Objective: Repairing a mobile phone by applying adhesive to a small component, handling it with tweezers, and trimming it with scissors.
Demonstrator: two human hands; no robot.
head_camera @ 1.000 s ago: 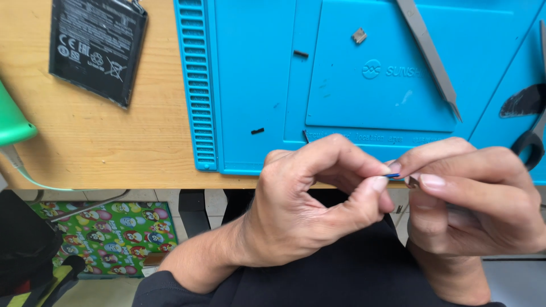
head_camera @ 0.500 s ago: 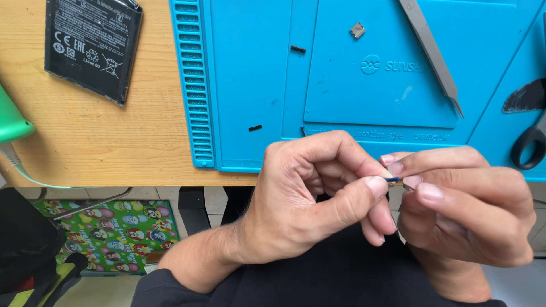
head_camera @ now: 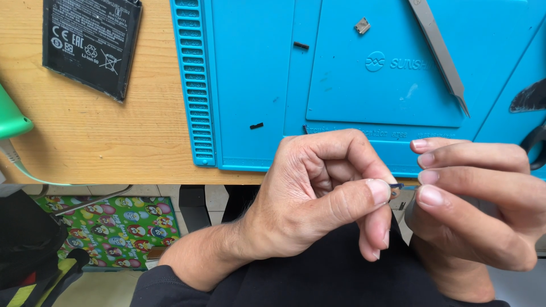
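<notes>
My left hand (head_camera: 318, 199) and my right hand (head_camera: 478, 210) meet just in front of the table edge, over my dark lap. Thumb and forefinger of the left hand pinch a tiny dark part (head_camera: 397, 186), and the right hand's fingertips close on its other end. Most of the part is hidden between the fingers. Behind the hands lies a blue work mat (head_camera: 341, 79) on a wooden table (head_camera: 85, 142).
Metal tweezers (head_camera: 441, 51) lie on the mat at the upper right, with a small metal piece (head_camera: 362, 25) and two tiny black bits (head_camera: 301, 45) nearby. A black flat battery (head_camera: 91, 45) rests on the wood at the upper left. A green object (head_camera: 11, 116) sits at the left edge.
Both hands have stayed together on the tiny part and shifted slightly lower in view. The right hand's fingers have spread out a little.
</notes>
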